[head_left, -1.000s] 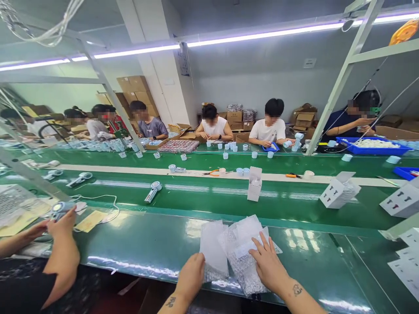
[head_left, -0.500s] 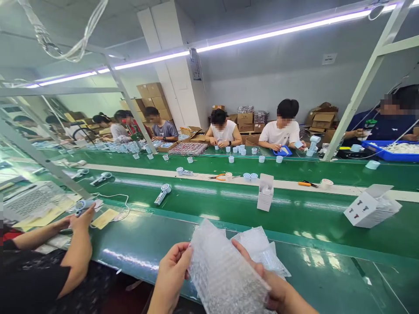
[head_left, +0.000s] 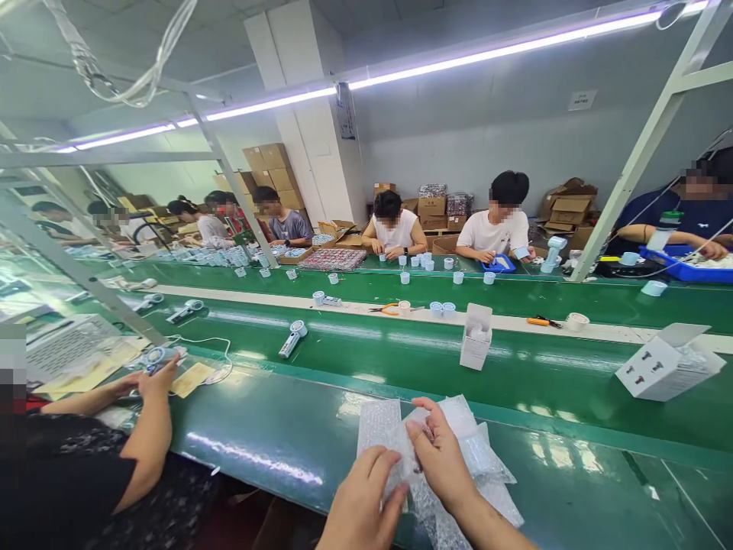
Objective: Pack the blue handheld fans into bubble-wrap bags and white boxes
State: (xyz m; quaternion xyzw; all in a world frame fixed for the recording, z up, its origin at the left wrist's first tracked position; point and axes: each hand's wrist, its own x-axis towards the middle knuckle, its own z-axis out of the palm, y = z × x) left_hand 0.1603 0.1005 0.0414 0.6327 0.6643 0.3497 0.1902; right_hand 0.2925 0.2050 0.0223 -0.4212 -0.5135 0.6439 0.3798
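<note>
Bare room lies left and right of the bubble-wrap bags [head_left: 489, 458]; cartons stand on the far side.
Left, the green worktable [head_left: 269, 439] is passable up to the co-worker's forearm [head_left: 153, 447]; right, its surface is open too. Between left hand [head_left: 360, 496] and right hand [head_left: 443, 458] there is little room. Farther out, the open white carton [head_left: 474, 354] and printed white carton [head_left: 647, 373] obstruct the conveyor [head_left: 532, 363], a gap between them.

Left hand [head_left: 365, 493] and right hand [head_left: 443, 458] close together, half-curled.
</note>
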